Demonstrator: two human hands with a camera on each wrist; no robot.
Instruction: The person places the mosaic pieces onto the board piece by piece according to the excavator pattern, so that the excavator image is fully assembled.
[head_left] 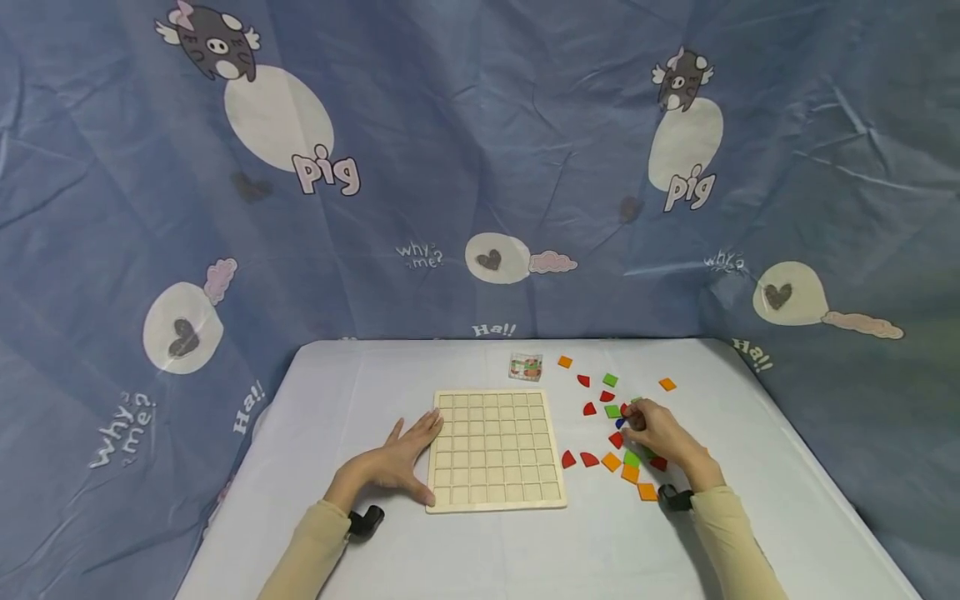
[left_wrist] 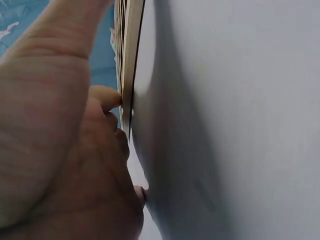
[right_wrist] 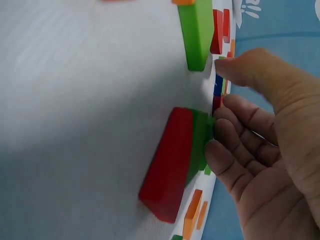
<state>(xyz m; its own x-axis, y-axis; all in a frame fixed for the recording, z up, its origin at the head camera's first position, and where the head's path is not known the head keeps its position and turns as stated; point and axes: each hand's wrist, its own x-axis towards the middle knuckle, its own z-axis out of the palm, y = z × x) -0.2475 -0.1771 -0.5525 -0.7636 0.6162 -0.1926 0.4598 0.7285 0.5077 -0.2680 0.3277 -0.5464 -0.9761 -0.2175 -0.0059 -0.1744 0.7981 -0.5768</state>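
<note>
Grid board (head_left: 495, 450) on white table (head_left: 480, 554), open room before its near edge, coloured pieces (head_left: 611, 461) to its right, sides running front-to-back (nearly square, long axis unclear), left hand (head_left: 389, 465) spread wide against its left edge, right hand (head_left: 663, 433) bent narrow over pieces, cannot tell whether holding one.

The board (head_left: 495, 451) lies on the table (head_left: 465, 558), the left hand (head_left: 397, 460) at its left edge. Loose pieces (head_left: 611, 462) lie to its right, the right hand (head_left: 663, 431) among them. A card (head_left: 526, 367) lies beyond the board's far edge, a curtain (head_left: 450, 183) behind.
</note>
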